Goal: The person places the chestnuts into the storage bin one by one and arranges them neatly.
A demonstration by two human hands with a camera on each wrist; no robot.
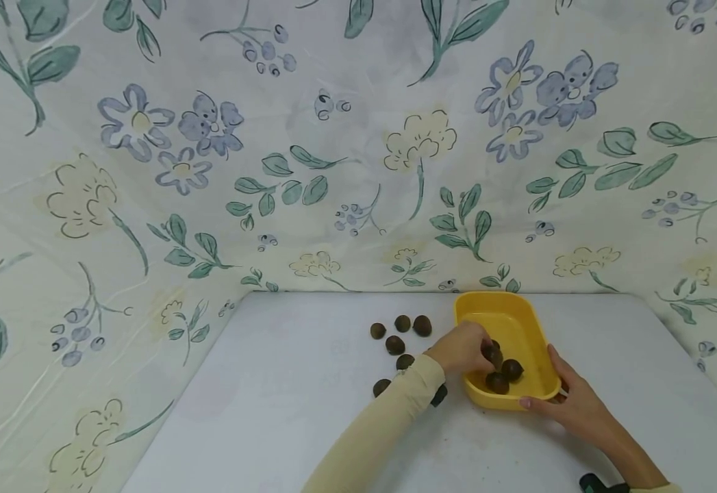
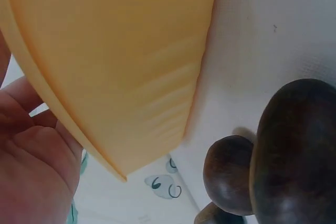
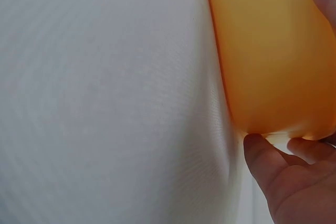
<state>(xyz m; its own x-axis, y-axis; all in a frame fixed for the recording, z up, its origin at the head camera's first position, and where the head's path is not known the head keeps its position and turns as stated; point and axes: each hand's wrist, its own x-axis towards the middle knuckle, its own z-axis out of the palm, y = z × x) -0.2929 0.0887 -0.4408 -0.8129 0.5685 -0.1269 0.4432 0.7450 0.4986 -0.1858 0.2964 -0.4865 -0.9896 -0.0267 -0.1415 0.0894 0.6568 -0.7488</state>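
Observation:
A yellow plastic tub (image 1: 543, 349) stands on the white table, with several dark brown chestnuts (image 1: 511, 370) in it. My left hand (image 1: 464, 346) reaches over the tub's left rim, and its fingers pinch a chestnut (image 1: 492, 354) just above the others. The left wrist view shows this hand's palm (image 2: 37, 166) beside the rim, its fingertips hidden behind the tub wall. With thumb on the near rim and fingers round the right side, my right hand (image 1: 583, 404) holds the tub; the right wrist view shows those fingers (image 3: 262, 156) at the wall.
Several loose chestnuts (image 1: 395, 345) lie on the white table (image 1: 259, 411) left of the tub, some partly behind the left forearm. A floral cloth (image 1: 346, 137) hangs behind the table and along its sides.

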